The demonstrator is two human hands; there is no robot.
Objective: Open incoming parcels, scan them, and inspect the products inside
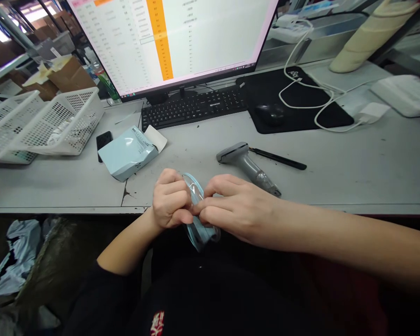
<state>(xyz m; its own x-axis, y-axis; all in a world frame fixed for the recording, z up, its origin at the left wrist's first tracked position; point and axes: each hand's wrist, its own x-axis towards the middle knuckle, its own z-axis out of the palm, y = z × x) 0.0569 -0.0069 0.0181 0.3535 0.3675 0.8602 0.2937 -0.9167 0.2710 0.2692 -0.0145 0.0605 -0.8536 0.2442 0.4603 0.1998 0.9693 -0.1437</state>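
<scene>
A light-blue looped item in clear plastic wrapping point(198, 232), perhaps a coiled cable, is between my hands at the desk's front edge. My left hand point(171, 198) is closed in a fist around its left side. From the right, my right hand point(238, 207) pinches the wrapping with thumb and fingers, its fingertips touching the left hand. The hands cover the item's middle. Just beyond them lies a light-blue carton point(128, 151) with its end flap open. A grey barcode scanner point(247, 165) rests on the desk past my right hand, beside a thin black pen-like tool point(280, 158).
A monitor point(210, 37) stands at the back over a black keyboard point(196, 105). To its right are a mouse point(270, 113) on a black pad point(301, 123) and a white cable point(318, 119). White baskets point(68, 135) and a small black object point(104, 140) are at left.
</scene>
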